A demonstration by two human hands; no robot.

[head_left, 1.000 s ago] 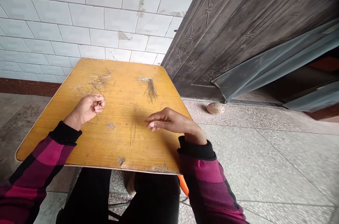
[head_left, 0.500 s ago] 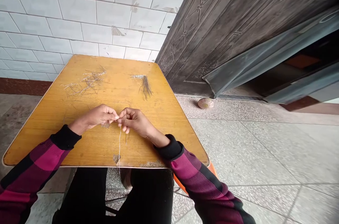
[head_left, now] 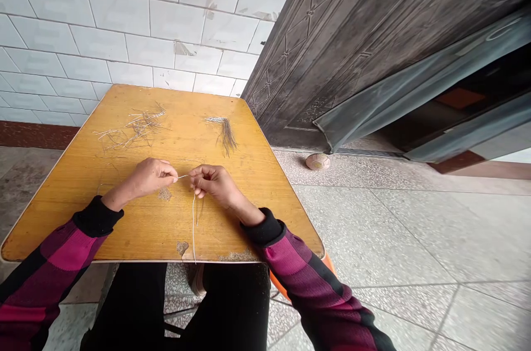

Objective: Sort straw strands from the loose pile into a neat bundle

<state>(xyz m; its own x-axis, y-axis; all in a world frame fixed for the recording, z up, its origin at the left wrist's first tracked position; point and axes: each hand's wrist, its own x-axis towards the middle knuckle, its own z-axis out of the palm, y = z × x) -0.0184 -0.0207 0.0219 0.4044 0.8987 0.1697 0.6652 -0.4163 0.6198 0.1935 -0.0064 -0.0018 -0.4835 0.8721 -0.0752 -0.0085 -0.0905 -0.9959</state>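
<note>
Over the middle of the yellow wooden table (head_left: 136,229), my left hand (head_left: 151,176) pinches one end of a thin white string (head_left: 193,229). A short stretch of it runs taut across to my right hand (head_left: 213,181), whose fingers are closed on it too. From the right hand the string hangs down to the table's front edge. Fine dark strands show beneath that hand. Beyond my left hand lies a loose tangle of dark strands with white ends (head_left: 139,128). A neater bundle of similar strands (head_left: 226,132) rests farther back on the right.
A white tiled wall (head_left: 120,24) stands behind the table. To the right are a dark carved door (head_left: 298,74), a grey-green curtain (head_left: 365,113) and a ball (head_left: 318,161) on the floor. An orange stool edge (head_left: 280,284) shows under the table's right corner.
My hands have drawn apart from touching, the left one moving left, and string now stretches between them. The hanging end reaches less far below the table edge.
</note>
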